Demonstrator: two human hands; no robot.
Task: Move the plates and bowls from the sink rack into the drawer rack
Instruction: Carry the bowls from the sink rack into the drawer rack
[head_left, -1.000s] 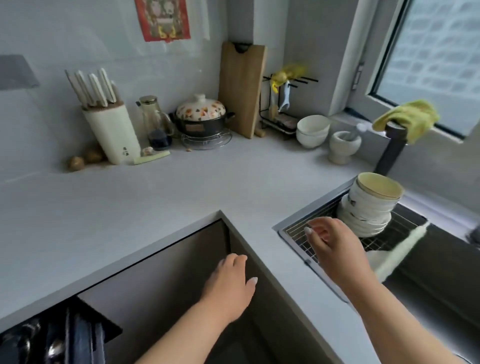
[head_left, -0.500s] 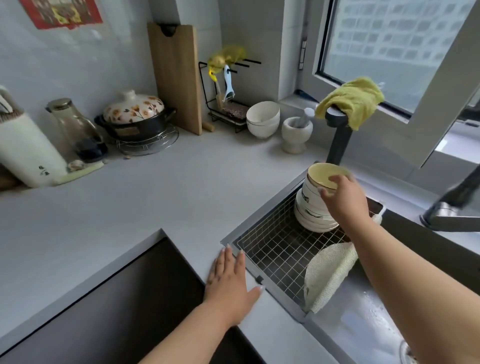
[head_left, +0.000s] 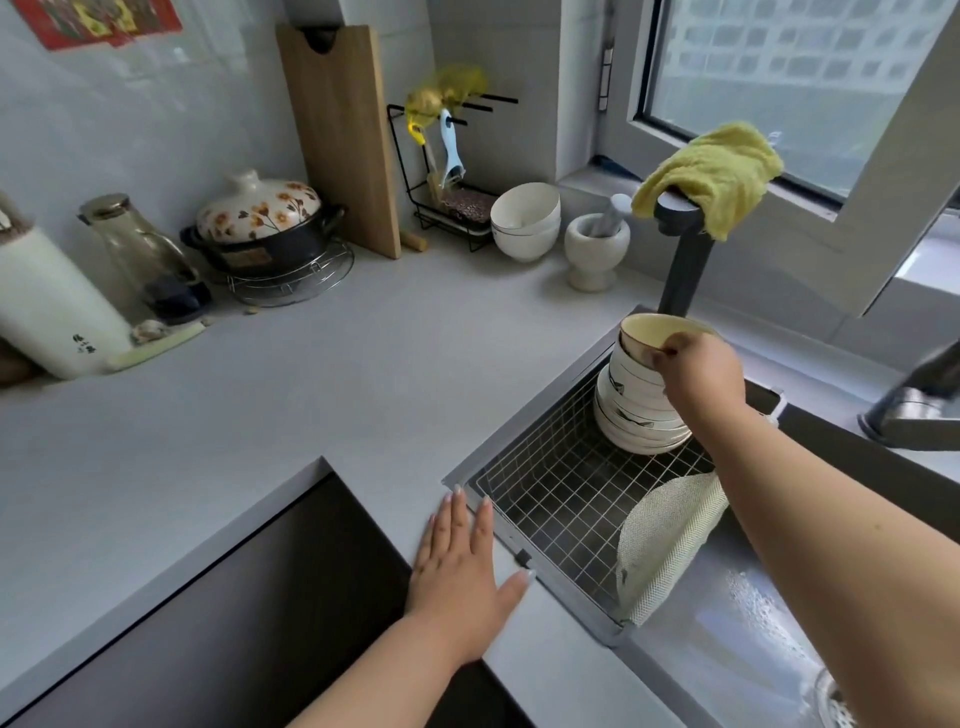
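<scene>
A stack of white bowls and plates stands at the far end of the wire sink rack. On top sits a small bowl with a yellowish inside. My right hand grips that top bowl at its near rim, fingers curled over the edge. My left hand lies flat on the counter beside the rack's near corner, fingers straight. The dark cabinet front fills the lower left; the drawer rack is out of view.
A white mesh cloth hangs over the rack's right edge. A dark tap with a yellow cloth rises just behind the stack. On the counter stand two white bowls, a mortar, a casserole pot and a cutting board.
My right hand has reached from the rack's near edge to the stack and taken hold of the top bowl. My left hand has moved from the cabinet front up onto the counter.
</scene>
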